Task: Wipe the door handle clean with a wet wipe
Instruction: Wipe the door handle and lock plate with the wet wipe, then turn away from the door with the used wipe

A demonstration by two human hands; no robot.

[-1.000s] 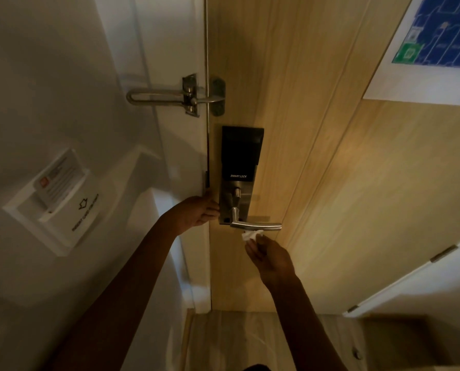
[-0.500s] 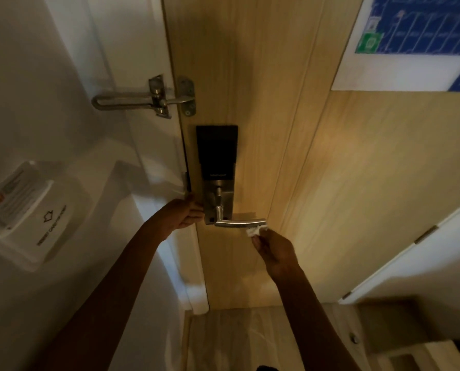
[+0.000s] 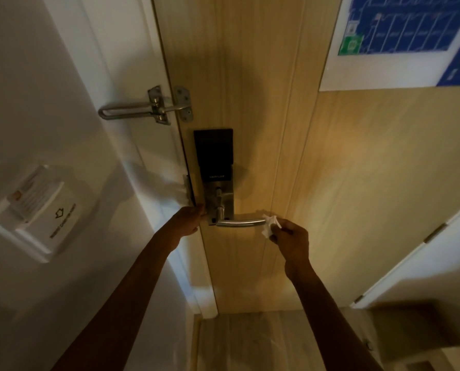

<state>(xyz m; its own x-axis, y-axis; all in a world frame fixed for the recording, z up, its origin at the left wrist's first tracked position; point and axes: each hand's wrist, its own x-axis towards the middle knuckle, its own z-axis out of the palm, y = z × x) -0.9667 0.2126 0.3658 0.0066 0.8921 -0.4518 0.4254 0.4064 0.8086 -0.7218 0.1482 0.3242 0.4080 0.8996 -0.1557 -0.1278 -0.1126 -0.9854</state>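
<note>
A silver lever door handle sticks out to the right from a metal lock plate under a black smart lock panel on the wooden door. My right hand pinches a small crumpled white wet wipe against the free right tip of the handle. My left hand rests on the door edge just left of the lock plate, fingers curled toward the edge; what the fingertips touch is hidden.
A metal swing-bar door guard bridges door and white frame above the lock. A white key-card holder is on the left wall. A blue floor-plan sign hangs at the upper right. A white door stands to the right.
My right hand has slid the wipe rightwards from under the middle of the handle to its free tip. The left hand has stayed at the door edge. The camera has shifted.
</note>
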